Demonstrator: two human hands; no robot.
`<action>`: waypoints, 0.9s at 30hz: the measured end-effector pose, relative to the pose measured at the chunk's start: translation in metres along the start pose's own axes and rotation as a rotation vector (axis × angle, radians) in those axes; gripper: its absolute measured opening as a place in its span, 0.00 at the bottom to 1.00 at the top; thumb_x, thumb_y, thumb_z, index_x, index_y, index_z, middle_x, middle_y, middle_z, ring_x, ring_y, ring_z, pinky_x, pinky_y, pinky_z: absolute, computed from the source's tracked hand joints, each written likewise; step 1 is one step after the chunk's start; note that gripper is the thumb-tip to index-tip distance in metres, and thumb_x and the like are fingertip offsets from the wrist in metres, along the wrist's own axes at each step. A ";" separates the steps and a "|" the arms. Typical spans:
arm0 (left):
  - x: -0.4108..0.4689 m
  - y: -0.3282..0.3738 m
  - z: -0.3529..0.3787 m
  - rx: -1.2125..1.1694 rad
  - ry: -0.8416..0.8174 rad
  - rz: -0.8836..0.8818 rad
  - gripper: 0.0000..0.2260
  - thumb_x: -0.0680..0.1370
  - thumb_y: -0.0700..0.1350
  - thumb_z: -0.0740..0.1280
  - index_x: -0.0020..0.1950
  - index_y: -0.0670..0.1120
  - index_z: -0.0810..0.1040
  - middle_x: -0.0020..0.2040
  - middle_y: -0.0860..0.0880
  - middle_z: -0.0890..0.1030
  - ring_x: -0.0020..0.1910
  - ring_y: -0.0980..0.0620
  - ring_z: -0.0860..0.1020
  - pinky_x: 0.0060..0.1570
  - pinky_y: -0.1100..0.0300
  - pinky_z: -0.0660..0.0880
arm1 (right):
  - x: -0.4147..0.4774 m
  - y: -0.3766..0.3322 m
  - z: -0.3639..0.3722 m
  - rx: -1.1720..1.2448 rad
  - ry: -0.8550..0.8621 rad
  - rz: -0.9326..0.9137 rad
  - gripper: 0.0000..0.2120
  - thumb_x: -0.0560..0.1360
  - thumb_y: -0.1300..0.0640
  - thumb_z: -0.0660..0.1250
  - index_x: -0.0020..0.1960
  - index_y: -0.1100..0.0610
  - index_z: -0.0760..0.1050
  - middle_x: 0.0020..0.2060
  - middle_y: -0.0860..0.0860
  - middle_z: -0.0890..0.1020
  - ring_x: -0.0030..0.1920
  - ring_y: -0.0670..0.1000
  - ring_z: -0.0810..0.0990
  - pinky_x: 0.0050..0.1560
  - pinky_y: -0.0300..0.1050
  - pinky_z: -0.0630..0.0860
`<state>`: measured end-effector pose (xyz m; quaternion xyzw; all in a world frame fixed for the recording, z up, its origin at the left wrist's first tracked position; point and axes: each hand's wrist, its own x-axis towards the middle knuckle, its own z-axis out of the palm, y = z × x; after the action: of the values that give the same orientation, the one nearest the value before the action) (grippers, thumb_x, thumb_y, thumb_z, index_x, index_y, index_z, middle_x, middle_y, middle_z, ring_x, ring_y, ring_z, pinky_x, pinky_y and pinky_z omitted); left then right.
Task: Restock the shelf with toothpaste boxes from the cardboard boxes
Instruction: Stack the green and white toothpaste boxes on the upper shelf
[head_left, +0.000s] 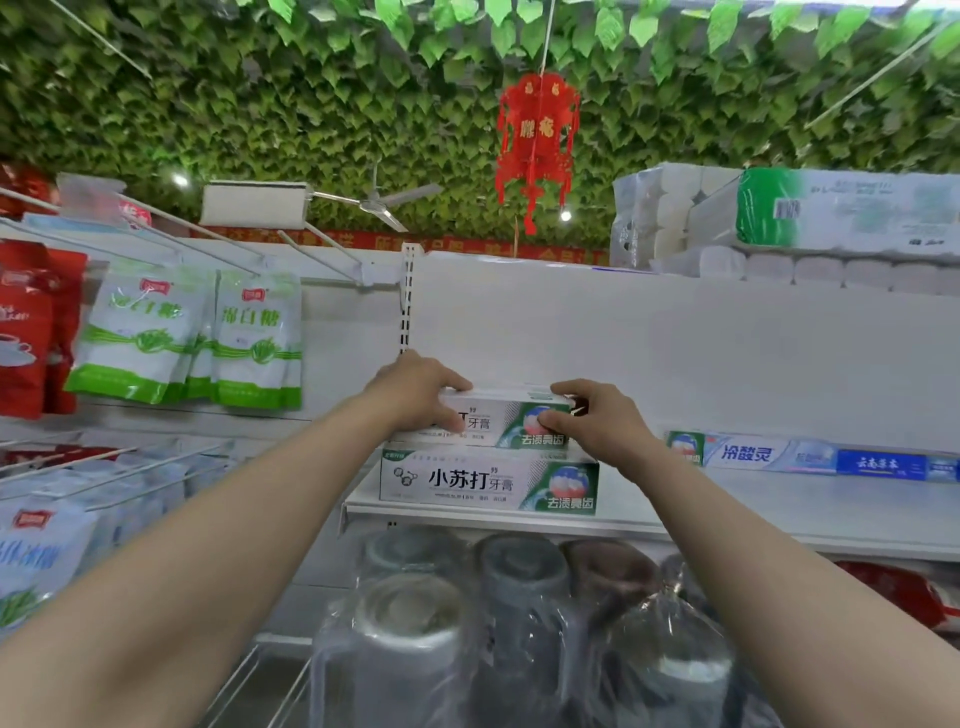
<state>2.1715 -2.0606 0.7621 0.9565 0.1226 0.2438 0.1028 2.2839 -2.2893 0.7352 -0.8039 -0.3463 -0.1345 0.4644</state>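
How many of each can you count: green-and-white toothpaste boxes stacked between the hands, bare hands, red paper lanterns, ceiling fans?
Green-and-white cardboard toothpaste boxes: 2
Bare hands, left hand and right hand: 2
Red paper lantern: 1
Pale ceiling fan: 1
Total: 6

1. The light is bright, even and indoor; small ceiling lamps (565, 214) glow as flared spots among the green leaves (311, 104).
2. The white shelf back panel (675, 353) looks washed out, and shadows are soft and faint.
3. Glare streaks the plastic wrap (415, 623) low in the frame.
4. Wide-angle distortion bends the edges. The forearms (156, 597) and the bags (31, 561) at the left are smeared, while print on the lower toothpaste box (488, 480) reads sharp.
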 end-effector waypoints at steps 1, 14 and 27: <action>0.002 0.001 0.003 -0.001 0.007 -0.013 0.30 0.65 0.61 0.77 0.66 0.66 0.73 0.65 0.44 0.70 0.67 0.41 0.69 0.67 0.46 0.68 | 0.001 0.001 0.001 -0.018 0.014 -0.005 0.24 0.73 0.51 0.76 0.67 0.52 0.76 0.57 0.52 0.80 0.53 0.51 0.80 0.55 0.43 0.76; -0.037 0.034 0.007 0.191 0.156 -0.007 0.32 0.72 0.61 0.71 0.74 0.55 0.67 0.77 0.45 0.59 0.76 0.44 0.55 0.74 0.49 0.51 | -0.037 -0.011 -0.022 -0.256 0.110 0.038 0.28 0.73 0.49 0.74 0.70 0.56 0.72 0.64 0.54 0.77 0.63 0.53 0.75 0.61 0.48 0.72; -0.131 0.061 -0.005 -0.014 0.051 0.013 0.38 0.69 0.56 0.76 0.75 0.52 0.65 0.74 0.43 0.61 0.74 0.44 0.57 0.70 0.49 0.62 | -0.127 -0.042 -0.038 -0.483 -0.040 0.067 0.37 0.68 0.50 0.78 0.73 0.49 0.67 0.62 0.56 0.77 0.63 0.57 0.75 0.59 0.48 0.71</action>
<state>2.0690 -2.1552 0.7247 0.9500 0.1170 0.2699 0.1048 2.1672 -2.3627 0.7143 -0.9051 -0.2866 -0.1820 0.2560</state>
